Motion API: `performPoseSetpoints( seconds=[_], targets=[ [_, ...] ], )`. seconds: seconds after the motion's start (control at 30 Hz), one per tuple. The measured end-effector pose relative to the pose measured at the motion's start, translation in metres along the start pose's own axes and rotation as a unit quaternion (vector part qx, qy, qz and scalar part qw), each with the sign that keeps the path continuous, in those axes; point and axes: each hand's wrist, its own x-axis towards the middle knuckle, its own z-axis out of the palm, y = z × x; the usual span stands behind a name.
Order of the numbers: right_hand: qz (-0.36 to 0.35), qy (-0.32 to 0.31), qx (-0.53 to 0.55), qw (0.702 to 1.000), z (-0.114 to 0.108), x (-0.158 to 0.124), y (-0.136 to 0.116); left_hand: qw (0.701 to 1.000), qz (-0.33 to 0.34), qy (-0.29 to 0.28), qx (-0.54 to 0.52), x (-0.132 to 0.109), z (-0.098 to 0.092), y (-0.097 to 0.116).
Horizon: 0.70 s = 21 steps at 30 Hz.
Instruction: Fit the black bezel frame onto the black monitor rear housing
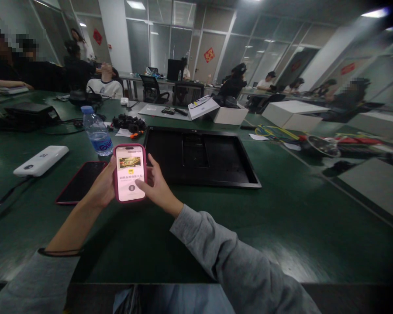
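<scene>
Grey sleeves [232,250], hands [159,188] around phone [131,190], blue-capped clear bottle [97,132] beyond.

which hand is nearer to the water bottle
Left: the left hand is just in front of the bottle, on the left of the lit phone; the right hand is farther off, on the phone's right.

The smartphone [131,198] was between 2 hands, the left hand [105,187] on its left and the right hand [159,185] on its right, above the table [281,209]. A mobile device [81,183] lay flat on the table to the left, with a power bank [41,160] farther left. A water bottle [96,131] stood behind the smartphone, slightly left. Behind the right hand lay a monitor housing [216,157]; beyond it sat an open box [231,115], with a closed box [280,117] to that box's right.
</scene>
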Motion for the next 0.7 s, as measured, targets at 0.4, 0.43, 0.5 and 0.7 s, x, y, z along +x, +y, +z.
performPoseSetpoints(
  seconds=[0.4,0.43,0.5,0.7],
  targets=[
    [-0.071,0.137,-0.007,0.988,0.000,0.037,-0.019,1.000,-0.002,0.014,0.022,-0.001,0.001,-0.003],
    [-0.074,0.143,-0.011,0.987,0.000,0.037,-0.019,1.000,-0.001,0.005,0.022,0.000,0.000,-0.003],
    [-0.083,0.156,-0.013,0.984,0.001,0.036,-0.019,1.000,0.005,-0.012,0.017,0.001,-0.003,-0.005],
    [-0.087,0.167,-0.021,0.982,0.001,0.035,-0.021,1.000,0.008,-0.018,0.018,-0.002,-0.002,-0.005]
  ],
)
